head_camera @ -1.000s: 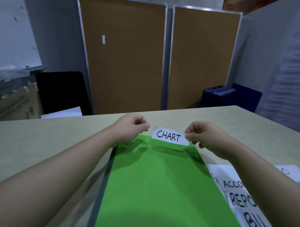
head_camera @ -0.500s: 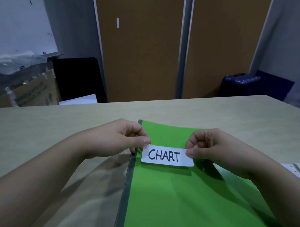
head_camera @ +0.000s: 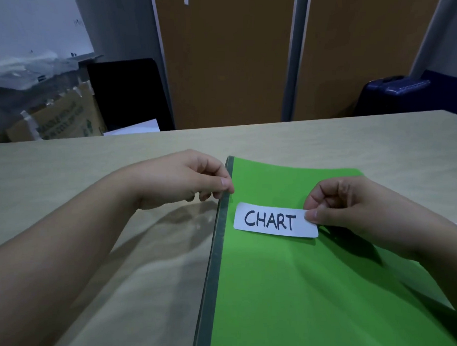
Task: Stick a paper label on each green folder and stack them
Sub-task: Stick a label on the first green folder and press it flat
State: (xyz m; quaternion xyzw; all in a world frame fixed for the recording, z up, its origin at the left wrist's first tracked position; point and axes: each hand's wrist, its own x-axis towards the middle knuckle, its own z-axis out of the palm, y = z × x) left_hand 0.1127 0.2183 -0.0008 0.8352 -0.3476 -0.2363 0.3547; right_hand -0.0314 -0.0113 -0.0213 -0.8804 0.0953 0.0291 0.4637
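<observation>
The left grip (head_camera: 180, 179) has let go of the CHART label (head_camera: 272, 220) and sits curled at the spine of the green folder (head_camera: 308, 292) on the bench (head_camera: 66, 172) — steadying it perhaps, whether grasping I cannot tell — while the right grip (head_camera: 350, 210) pinches the label's right end, laying it flat on the cover's far-left part.

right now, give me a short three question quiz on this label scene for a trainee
1. True or false: the left hand pinches the label.
2. Which word is written on the label?
3. Over which part of the green folder is the label? A) the far part, near the spine B) the near right corner C) the middle of the near edge

Key: 1 false, the right hand pinches its right end; 2 CHART; 3 A.
</observation>
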